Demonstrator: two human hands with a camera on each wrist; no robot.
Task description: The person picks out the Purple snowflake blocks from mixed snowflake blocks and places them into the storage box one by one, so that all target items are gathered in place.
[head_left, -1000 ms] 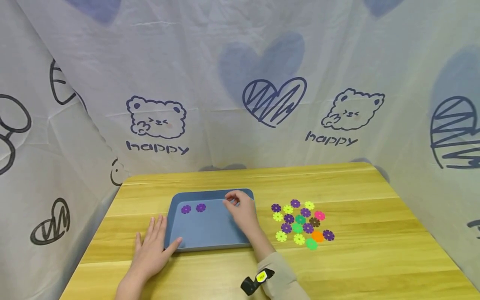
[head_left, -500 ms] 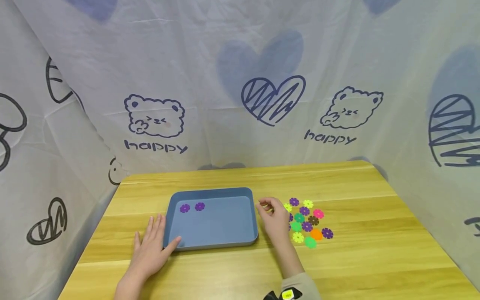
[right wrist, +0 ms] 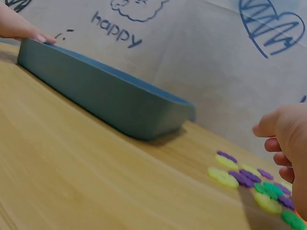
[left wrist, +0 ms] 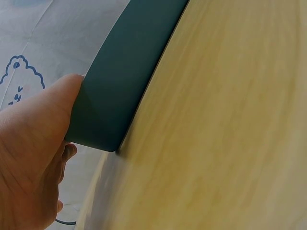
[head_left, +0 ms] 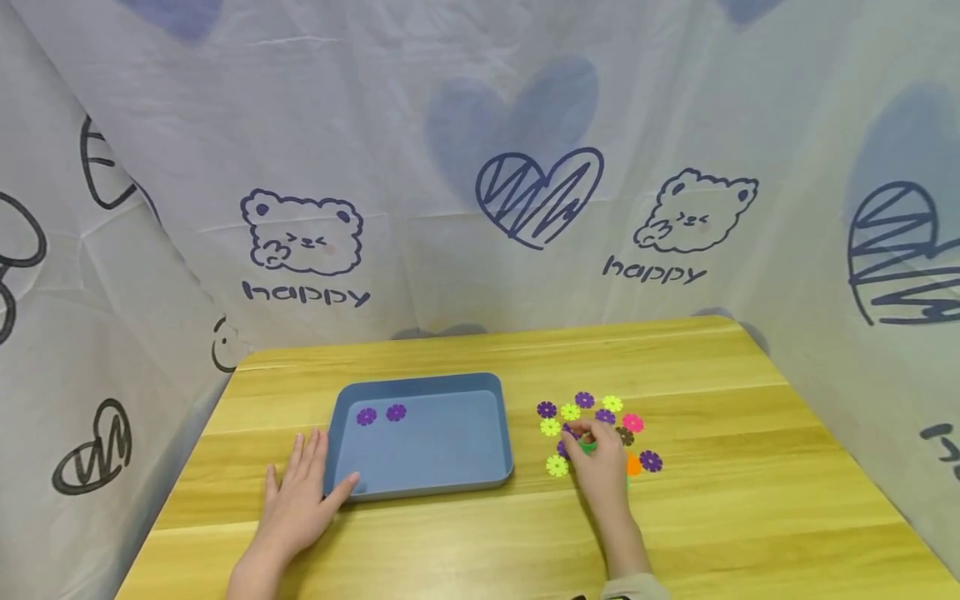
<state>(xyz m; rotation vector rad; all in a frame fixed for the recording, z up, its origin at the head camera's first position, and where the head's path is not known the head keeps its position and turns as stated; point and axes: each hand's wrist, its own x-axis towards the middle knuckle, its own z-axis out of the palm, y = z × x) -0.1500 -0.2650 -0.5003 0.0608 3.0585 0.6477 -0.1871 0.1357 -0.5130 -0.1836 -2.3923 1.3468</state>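
Note:
A blue-grey tray (head_left: 435, 450) stands on the wooden table, with two purple snowflake discs (head_left: 381, 414) near its far left corner. My left hand (head_left: 296, 504) rests at the tray's near left corner, fingers straight along the side and thumb over the rim; in the left wrist view the thumb lies against the tray wall (left wrist: 115, 81). Right of the tray, my right hand (head_left: 600, 471) hovers low over a group of snowflake discs and hides part of it. In the right wrist view its fingers (right wrist: 272, 144) are loosely bent above the discs, holding nothing visible.
Around the right hand lie yellow discs (head_left: 557, 466), purple discs (head_left: 651, 461), a pink disc (head_left: 633, 423), a brown disc (head_left: 625, 436) and an orange disc (head_left: 634, 463). A white curtain (head_left: 420, 250) printed with bears and hearts hangs behind the table and along its sides.
My right hand has moved right, from over the tray's right side to above the group of discs. The left hand stays at the tray corner. Both discs in the tray lie as before.

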